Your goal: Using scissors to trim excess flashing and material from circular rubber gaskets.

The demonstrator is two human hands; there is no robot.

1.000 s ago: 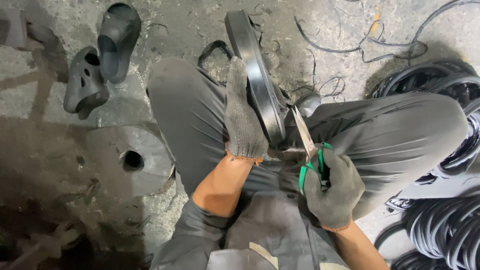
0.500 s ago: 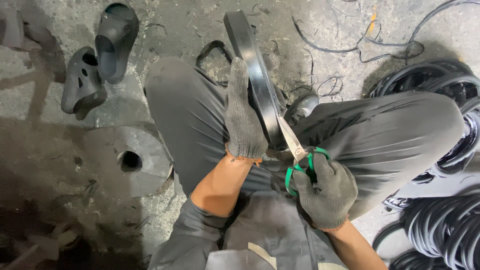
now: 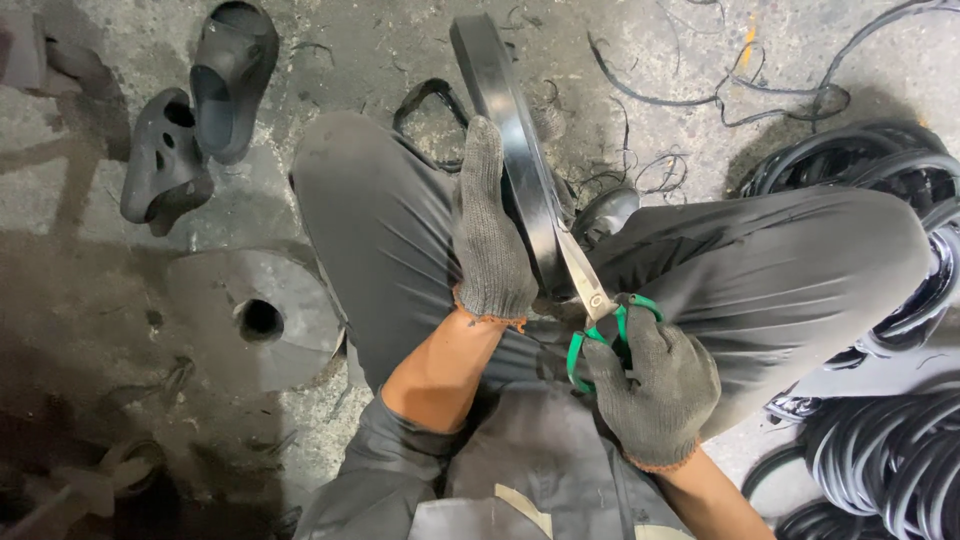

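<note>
The person sat low over a concrete floor, knees apart, with a black rubber ring stood on edge between the thighs. The gloved left hand was pressed flat along the ring's left face, fingers pointing away from the body, steadying rather than wrapping it. The gloved right hand was closed through the green loops of a pair of scissors, whose blades lay against the ring's near edge; how far the blades stood apart could not be told. The likeliest trouble, judging from this, was a slip: the blades ran close beside the left hand's wrist and over the trouser leg, so a sudden give in the rubber could drive the tips into glove or cloth. The ring, held only by a flat palm, could also tip or roll sideways and spoil the cut line. Its long axis ran from the lap up and slightly left toward the far edge of the floor, its thin rim facing the camera. The scissors pointed the same way, tips away from the body. Two dark clogs lay at the far left, a round grey disc with a centre hole beside the left thigh, and stacked black rings at the right.
</note>
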